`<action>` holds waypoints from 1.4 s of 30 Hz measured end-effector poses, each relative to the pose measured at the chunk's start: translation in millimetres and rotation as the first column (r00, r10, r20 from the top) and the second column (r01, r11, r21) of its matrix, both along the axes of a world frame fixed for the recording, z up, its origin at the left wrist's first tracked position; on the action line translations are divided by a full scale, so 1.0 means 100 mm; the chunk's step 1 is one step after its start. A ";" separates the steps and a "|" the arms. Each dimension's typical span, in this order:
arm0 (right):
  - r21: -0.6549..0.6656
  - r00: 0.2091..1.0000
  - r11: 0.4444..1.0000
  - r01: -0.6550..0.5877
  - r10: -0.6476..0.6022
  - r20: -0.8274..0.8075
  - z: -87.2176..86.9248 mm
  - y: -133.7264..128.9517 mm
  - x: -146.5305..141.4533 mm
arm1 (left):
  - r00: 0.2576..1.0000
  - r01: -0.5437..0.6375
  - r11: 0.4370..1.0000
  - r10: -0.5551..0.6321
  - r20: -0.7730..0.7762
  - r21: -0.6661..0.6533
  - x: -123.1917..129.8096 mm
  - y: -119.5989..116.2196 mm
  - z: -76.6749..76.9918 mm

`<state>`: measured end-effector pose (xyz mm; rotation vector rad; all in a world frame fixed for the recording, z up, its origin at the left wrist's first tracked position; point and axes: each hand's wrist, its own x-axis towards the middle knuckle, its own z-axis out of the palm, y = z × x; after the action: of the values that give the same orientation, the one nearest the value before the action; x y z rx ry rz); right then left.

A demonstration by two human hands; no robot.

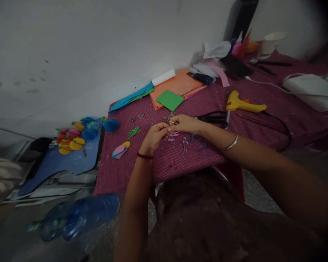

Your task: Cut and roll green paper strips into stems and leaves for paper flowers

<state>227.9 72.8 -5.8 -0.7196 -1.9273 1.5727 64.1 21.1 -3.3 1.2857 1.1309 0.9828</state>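
Note:
Over the table's middle, my left hand and my right hand meet at the fingertips. The fingers of both are pinched together, and a thin pale strip shows by the right fingers. What else they hold is too small to make out. Small paper scraps lie just beneath them. Black-handled scissors rest beside my right wrist. To the left are thin green strips and a small stack of pink, blue and yellow paper pieces. A green paper square lies behind my hands.
Orange sheets and blue strips lie along the wall. A yellow glue gun with its cord, a phone and a paper cup are at right. Colourful paper shapes sit on a blue surface at left, above large bottles.

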 end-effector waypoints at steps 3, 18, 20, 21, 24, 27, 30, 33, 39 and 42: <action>-0.002 0.998 0.998 0.055 -0.055 0.043 0.03 0.20 0.16 | 0.999 0.026 1.000 -0.025 -0.032 0.009 -0.06 0.01 0.03; 0.020 0.993 0.993 0.115 -0.115 -0.011 0.06 0.06 0.07 | 0.979 -0.054 0.997 0.064 -0.194 0.058 -0.13 0.07 -0.01; 0.026 0.998 0.998 0.065 -0.066 0.004 0.02 0.03 0.01 | 0.980 -0.047 0.998 0.054 -0.194 0.043 -0.13 0.08 -0.02; 0.025 0.998 0.998 0.062 -0.062 0.005 0.00 0.03 -0.01 | 0.980 -0.048 0.998 0.054 -0.191 0.036 -0.12 0.07 -0.03; 0.029 0.997 0.997 0.071 -0.071 0.007 -0.03 0.04 0.00 | 0.981 -0.049 0.998 0.055 -0.184 0.036 -0.06 0.04 -0.05; 0.017 0.991 0.991 0.134 -0.134 0.003 -0.04 0.04 0.02 | 0.984 -0.007 1.000 0.008 -0.176 0.007 -0.04 0.02 -0.04; -0.095 0.969 0.965 0.244 -0.247 -0.019 -0.05 0.08 0.04 | 0.978 0.013 0.999 -0.022 -0.207 -0.041 -0.19 0.10 0.10; -0.199 0.941 0.926 0.320 -0.336 -0.051 -0.05 0.12 0.07 | 0.965 -0.089 0.996 0.086 -0.248 -0.001 -0.56 0.31 0.42; -0.187 0.938 0.933 0.306 -0.329 -0.109 -0.02 0.13 0.08 | 0.753 -0.453 0.883 0.451 -0.480 0.120 -1.32 0.86 0.77; -0.172 0.938 0.937 0.305 -0.327 -0.118 -0.01 0.13 0.07 | 0.583 -0.513 0.847 0.462 -0.669 0.137 -1.48 0.92 0.67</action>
<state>235.1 85.3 -6.5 -0.9032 -1.5120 1.5305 -84.1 113.4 64.0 1.3385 2.1837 0.8434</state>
